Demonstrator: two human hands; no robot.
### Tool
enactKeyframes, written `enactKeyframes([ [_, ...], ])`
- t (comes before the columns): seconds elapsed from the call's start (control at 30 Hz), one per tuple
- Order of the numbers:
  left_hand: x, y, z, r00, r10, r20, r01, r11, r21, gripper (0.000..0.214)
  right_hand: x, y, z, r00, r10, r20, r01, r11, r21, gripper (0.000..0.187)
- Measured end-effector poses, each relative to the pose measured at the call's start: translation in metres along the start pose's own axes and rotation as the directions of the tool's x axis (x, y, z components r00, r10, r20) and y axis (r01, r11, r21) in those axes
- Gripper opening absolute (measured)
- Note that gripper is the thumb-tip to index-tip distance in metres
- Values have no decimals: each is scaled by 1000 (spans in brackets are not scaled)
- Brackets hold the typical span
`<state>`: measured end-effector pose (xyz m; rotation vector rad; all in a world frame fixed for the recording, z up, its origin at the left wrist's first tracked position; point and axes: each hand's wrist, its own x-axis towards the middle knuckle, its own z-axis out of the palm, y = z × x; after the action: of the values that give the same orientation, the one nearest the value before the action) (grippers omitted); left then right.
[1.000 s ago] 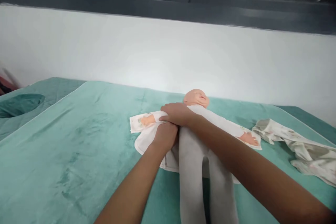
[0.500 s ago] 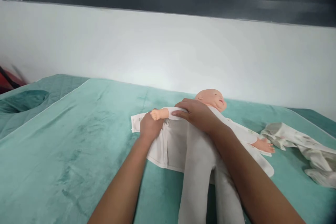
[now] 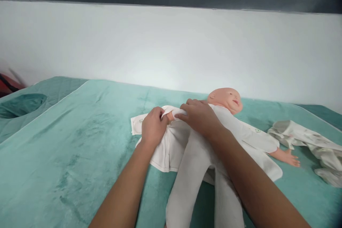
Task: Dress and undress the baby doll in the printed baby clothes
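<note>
A baby doll point(image 3: 226, 98) in white clothes lies on its back, its head toward the wall and turned right. Beneath it is spread a white baby jacket point(image 3: 164, 153), one sleeve point(image 3: 136, 125) pointing left. My left hand point(image 3: 154, 125) is closed on the jacket's cloth at the sleeve opening, close by the doll's small hand point(image 3: 170, 116), which is partly covered by the cloth. Wrapped over the doll's sleeved arm is my right hand point(image 3: 200, 115). The doll's other arm point(image 3: 285, 155) stretches to the right, its hand bare.
A crumpled white printed cloth point(image 3: 307, 140) lies at the right on the green bed cover point(image 3: 88, 142). A white wall point(image 3: 133, 42) rises behind. At the far left the cover has a round hollow point(image 3: 24, 105), with something red point(image 3: 10, 84) beyond.
My left hand has brought the jacket cloth up over the doll's hand, which was bare before. The doll's head and far arm have shifted right, and that arm now reaches further out.
</note>
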<state>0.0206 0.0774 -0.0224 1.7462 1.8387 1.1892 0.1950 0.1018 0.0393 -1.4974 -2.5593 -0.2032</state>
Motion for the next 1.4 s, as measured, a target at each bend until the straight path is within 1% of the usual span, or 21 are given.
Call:
enactKeyframes([
  [0.1,-3,2,5,993,98,62,-99,995,20,6,1,-5,4,994,-98,53,97,995,24,25],
  [0.17,-3,2,7,991,107,80,-110,994,26,6,-2,-4,1,993,-119,26,117,989,96,23],
  [0.2,-3,2,7,992,101,82,-104,994,36,7,-5,-1,-2,996,-92,-18,93,986,141,23],
  [0.23,-3,1,7,992,93,82,-97,994,50,8,-9,5,-7,997,-31,-72,44,982,186,24],
  [0.27,-3,1,7,993,85,81,-91,994,65,9,-15,12,-12,990,59,-125,-30,974,223,25],
  [0.3,-3,1,6,994,80,80,-86,993,83,11,-22,22,-18,969,178,-170,-133,960,247,27],
  [0.33,-3,0,6,994,77,77,-85,991,103,12,-30,33,-23,929,313,-200,-260,932,252,30],
  [0.37,-4,0,6,994,81,70,-89,988,124,12,-39,46,-27,871,445,-209,-396,886,240,34],
  [0.43,-6,0,6,995,95,39,-100,979,178,13,-56,75,-30,733,662,-158,-641,749,167,46],
  [0.47,-7,-1,5,994,103,21,-105,972,210,13,-62,88,-28,680,727,-95,-717,686,122,52],
  [0.5,-7,-2,5,994,113,6,-112,963,244,14,-67,100,-24,649,760,-14,-757,648,83,57],
  [0.53,-8,-2,4,992,123,0,-118,952,281,15,-70,110,-18,641,765,67,-768,638,60,62],
  [0.57,-9,-3,4,991,131,3,-126,940,318,16,-70,117,-11,649,747,144,-759,647,68,65],
  [0.63,-9,-3,3,989,147,34,-149,914,377,18,-67,125,1,699,669,253,-713,679,174,71],
  [0.73,-8,-2,4,984,157,81,-176,899,401,16,-60,126,8,777,545,315,-629,681,374,74],
  [0.83,-5,0,8,990,123,69,-139,916,376,14,-59,123,0,802,486,347,-597,644,479,71],
  [0.93,-2,5,13,995,98,31,-103,930,354,16,-62,118,-9,840,433,328,-541,620,569,64],
  [1.03,2,12,16,992,124,-2,-117,939,323,19,-64,107,-15,896,323,303,-443,626,642,59],
  [1.13,6,23,14,992,128,-25,-116,954,278,19,-60,92,-17,930,238,280,-367,619,694,58],
  [1.27,10,36,10,986,167,8,-165,959,232,18,-52,78,-8,963,199,181,-268,660,702,54],
  [1.4,7,36,8,978,193,76,-203,964,173,19,-46,77,11,976,172,132,-217,737,640,49],
])
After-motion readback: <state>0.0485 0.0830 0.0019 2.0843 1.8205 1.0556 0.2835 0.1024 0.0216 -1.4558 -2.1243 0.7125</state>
